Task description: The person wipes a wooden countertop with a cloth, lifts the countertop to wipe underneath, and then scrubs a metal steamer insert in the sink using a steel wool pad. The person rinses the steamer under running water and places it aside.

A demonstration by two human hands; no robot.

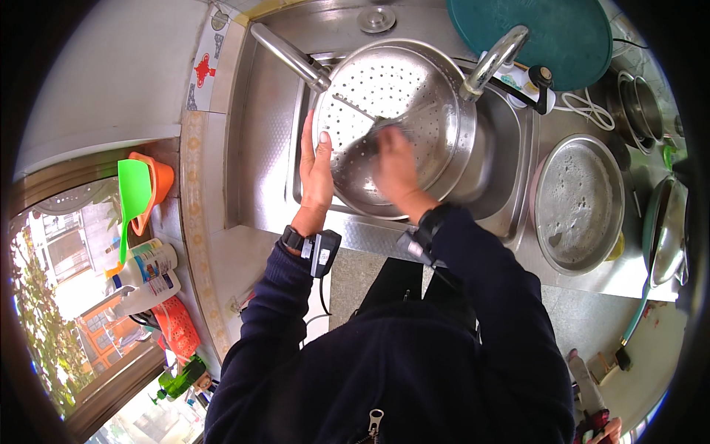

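A large stainless steel steamer pot section [410, 188] with a perforated bottom rests over the sink basin [491, 166]. My left hand [317, 172] grips its left rim, thumb on the near side and fingers along the outer wall. Inside, my right hand [396, 166] is pressed towards the perforated bottom, blurred by motion. Under its fingertips shows a dark, blurred scrubber [383, 125]; its exact kind is unclear. Thin straight bars cross the perforated surface close to the scrubber.
Two metal faucets, left [294, 58] and right [496, 61], reach over the steamer. Right of the sink stand a metal basin of foamy water [579, 205] and a lidded pan [665, 233]. A teal round board [538, 33] leans behind. Bottles [147, 277] line the left windowsill.
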